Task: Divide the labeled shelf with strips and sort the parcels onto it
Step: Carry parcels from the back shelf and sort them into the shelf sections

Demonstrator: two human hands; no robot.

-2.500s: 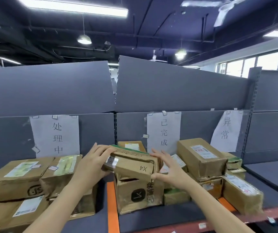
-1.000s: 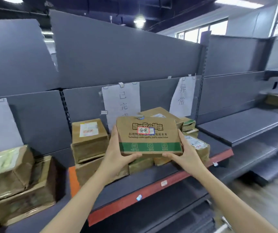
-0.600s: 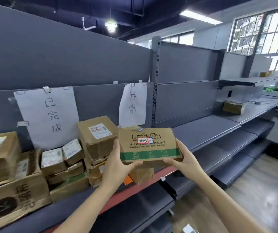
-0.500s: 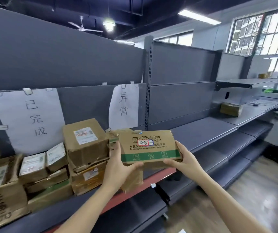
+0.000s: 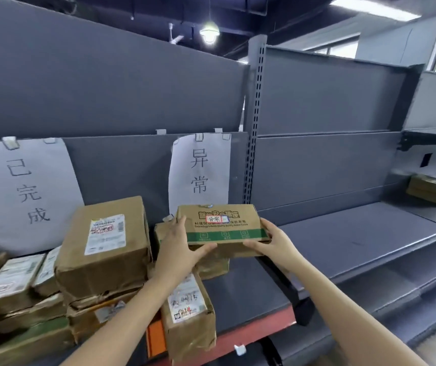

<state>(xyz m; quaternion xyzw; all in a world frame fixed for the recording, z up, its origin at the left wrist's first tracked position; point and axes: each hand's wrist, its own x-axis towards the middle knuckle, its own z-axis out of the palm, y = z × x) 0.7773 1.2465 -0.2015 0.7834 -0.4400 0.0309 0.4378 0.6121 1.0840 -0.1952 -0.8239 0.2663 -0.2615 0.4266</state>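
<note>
Grey shelf (image 5: pixel 251 291), red front edge

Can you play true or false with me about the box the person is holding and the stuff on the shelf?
1. Both hands hold the green-striped box. True: the left hand and right hand grip its two ends.
2. The held box has a small red-edged sticker. True.
3. The paper sign behind the box is pink. False: it is white with dark writing.
4. The grey shelf to the right is piled with parcels. False: only one parcel shows, on a shelf further back.
5. The big box with a white label sits on other boxes. True.
</note>
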